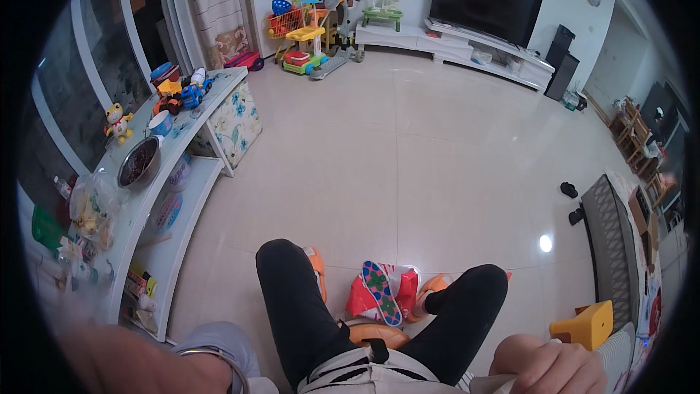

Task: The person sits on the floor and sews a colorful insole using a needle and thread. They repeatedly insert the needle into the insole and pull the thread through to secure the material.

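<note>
My left hand (102,354), smeared by motion, reaches out at the lower left beside the near end of a white shelf unit (191,197). A metal bangle (219,356) circles that wrist. What its fingers do is hidden by the blur. At the lower right my right hand (550,366) is closed, its fingers curled in. I cannot make out whether it holds anything. Between my orange slippers (316,271) lies a red and white bag (361,300). Across it rests a long rounded piece with a coloured clover pattern (381,293).
On the shelf unit stand a metal bowl (140,163), a clear plastic bag (95,201) and toy trucks (191,95). A yellow stool (589,325) is at my right, near a grey sofa (611,230). Far off are toy carts (302,36) and a television (485,1).
</note>
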`<state>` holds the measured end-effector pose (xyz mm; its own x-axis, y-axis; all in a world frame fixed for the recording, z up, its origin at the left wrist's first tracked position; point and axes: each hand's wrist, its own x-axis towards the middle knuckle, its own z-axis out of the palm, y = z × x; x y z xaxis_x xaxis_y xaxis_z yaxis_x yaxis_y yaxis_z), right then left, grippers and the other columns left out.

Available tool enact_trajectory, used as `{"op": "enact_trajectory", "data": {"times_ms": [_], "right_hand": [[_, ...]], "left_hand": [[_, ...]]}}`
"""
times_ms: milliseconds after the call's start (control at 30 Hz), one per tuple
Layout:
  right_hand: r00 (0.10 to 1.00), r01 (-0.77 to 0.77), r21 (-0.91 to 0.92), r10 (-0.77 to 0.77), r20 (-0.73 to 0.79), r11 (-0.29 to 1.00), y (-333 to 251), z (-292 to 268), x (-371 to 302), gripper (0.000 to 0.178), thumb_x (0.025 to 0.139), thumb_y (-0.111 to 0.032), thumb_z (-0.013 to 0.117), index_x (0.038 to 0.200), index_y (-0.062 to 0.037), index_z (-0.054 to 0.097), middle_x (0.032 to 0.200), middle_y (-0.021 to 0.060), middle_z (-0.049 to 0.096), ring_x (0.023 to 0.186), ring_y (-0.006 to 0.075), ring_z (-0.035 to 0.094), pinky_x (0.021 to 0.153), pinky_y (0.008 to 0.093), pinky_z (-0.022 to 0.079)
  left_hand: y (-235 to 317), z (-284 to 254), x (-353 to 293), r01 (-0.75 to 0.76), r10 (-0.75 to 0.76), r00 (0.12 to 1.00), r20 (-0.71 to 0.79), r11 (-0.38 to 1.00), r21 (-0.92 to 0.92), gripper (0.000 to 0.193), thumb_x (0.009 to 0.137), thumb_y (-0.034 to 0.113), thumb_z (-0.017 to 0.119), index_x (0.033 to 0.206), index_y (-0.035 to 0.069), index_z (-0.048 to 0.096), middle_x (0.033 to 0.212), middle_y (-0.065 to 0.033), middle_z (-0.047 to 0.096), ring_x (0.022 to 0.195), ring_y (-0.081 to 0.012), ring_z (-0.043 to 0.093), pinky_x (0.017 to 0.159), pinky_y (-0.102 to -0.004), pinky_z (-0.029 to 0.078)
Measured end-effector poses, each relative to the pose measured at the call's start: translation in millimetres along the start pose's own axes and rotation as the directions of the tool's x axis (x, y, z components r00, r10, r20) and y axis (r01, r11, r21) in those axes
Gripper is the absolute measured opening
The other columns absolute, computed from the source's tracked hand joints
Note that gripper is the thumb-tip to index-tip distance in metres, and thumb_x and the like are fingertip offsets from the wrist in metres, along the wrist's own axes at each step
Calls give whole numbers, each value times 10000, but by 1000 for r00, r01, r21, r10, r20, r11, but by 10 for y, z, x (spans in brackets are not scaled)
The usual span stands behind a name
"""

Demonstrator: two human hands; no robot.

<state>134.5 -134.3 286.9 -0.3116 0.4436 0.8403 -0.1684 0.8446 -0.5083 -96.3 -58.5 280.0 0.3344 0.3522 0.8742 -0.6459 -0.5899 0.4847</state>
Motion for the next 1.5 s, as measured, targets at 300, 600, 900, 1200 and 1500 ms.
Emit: {"op": "enact_trajectory", "data": {"times_ms": [300,600,900,1200,1500], "right_hand": [[999,24,33,-26,38,999,71,-6,64,22,708,30,625,707,8,627,648,118,620,518,162,586,432,200,376],[967,-208,88,218,-129,974,530,-251,-636,127,772,-85,603,807,37,602,738,136,615,619,239,606,551,294,481],[62,-880,333,779,-625,338,2311,49,-2676,190,875,-169,499,865,1,584,768,40,603,691,94,564,636,202,438],[114,-944,-304,742,-661,-125,2782,578,-3523,233,776,-153,576,950,1,551,853,215,615,805,396,594,702,478,470],[-198,-843,-269,734,-650,-466,3004,515,-3715,302,778,-147,557,1031,-20,453,951,225,576,819,418,584,707,488,472]], "left_hand": [[-59,47,-19,-55,58,998,-36,996,67,267,855,148,535,1093,42,475,901,-90,525,664,-169,531,619,-309,485],[-386,158,-132,136,-11,946,-323,920,367,263,852,158,552,1075,36,486,897,-81,520,698,-160,530,679,-315,486],[-2774,106,-2441,675,-841,111,-530,455,-581,173,874,17,447,1047,10,452,958,-84,523,825,-158,570,735,-276,493],[-3570,535,-4043,966,-750,-225,-622,-88,-242,199,790,45,472,946,-42,560,835,-72,584,774,-145,561,647,-248,456],[-3717,501,-4298,927,-829,-285,-482,-111,-358,126,706,51,458,653,-7,557,604,-91,534,599,-166,504,546,-334,384]]}}
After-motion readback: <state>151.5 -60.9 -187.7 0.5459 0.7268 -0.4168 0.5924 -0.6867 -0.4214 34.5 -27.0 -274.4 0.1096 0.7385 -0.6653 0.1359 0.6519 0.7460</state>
